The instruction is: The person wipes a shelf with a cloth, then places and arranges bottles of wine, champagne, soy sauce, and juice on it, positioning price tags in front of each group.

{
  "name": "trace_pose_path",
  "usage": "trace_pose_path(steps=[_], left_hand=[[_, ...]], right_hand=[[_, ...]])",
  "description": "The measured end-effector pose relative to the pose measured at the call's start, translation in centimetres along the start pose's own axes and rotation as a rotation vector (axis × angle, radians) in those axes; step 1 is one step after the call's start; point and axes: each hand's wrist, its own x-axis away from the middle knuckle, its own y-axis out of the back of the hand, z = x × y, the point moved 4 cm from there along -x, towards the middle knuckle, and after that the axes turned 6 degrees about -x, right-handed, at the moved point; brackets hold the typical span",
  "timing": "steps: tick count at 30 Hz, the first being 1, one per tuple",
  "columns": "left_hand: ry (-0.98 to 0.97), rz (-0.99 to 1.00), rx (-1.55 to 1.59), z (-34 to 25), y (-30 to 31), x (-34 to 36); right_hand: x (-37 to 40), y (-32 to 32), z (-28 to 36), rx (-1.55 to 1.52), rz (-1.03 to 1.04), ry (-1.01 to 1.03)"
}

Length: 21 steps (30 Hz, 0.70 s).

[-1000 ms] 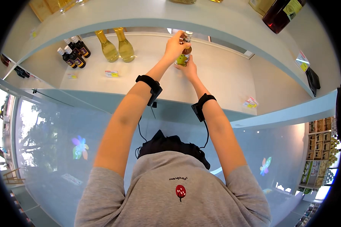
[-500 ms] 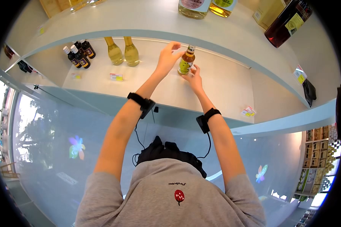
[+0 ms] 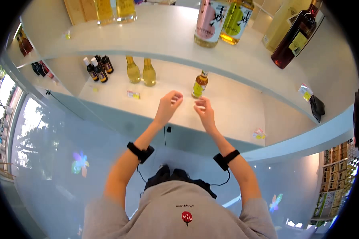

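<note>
A small brown bottle with a yellow-green label [image 3: 200,85] stands upright on the lower shelf. In front of it and to its left is my left hand [image 3: 169,106], empty, its fingers loosely curved and apart from the thumb. My right hand [image 3: 204,113] is nearest to the bottle, just below its base in this view, with bent fingers spread and nothing in them. Black straps with small boxes and cables circle both wrists.
Two clear bottles of pale yellow liquid [image 3: 149,73] and several dark bottles [image 3: 100,71] stand left on the lower shelf [image 3: 235,107]. A price tag [image 3: 133,95] lies before them. Overhead, the upper shelf [image 3: 155,36] carries larger bottles, including a dark red one [image 3: 293,44].
Both hands have come away from the brown bottle and drawn back toward me, the left having lowered most. The bottle stays standing on the shelf. The view has tilted up somewhat.
</note>
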Motion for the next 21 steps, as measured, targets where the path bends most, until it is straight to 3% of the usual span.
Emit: trace_pose_path(steps=[4, 10, 18, 21], left_hand=[[-0.191, 0.017, 0.033, -8.1, 1.2, 1.0], [-0.408, -0.010, 0.019, -18.2, 3.5, 1.6], [-0.467, -0.079, 0.216, -25.6, 2.6, -2.4], [-0.446, -0.004, 0.257, -27.1, 1.0, -4.4]], right_hand=[[1.1, -2.6, 11.0, -0.043, 0.144, 0.278], [1.9, -0.4, 22.1, -0.080, 0.141, 0.405], [-0.6, 5.6, 30.9, -0.104, -0.048, 0.459], [-3.3, 7.7, 33.0, -0.038, -0.089, 0.457]])
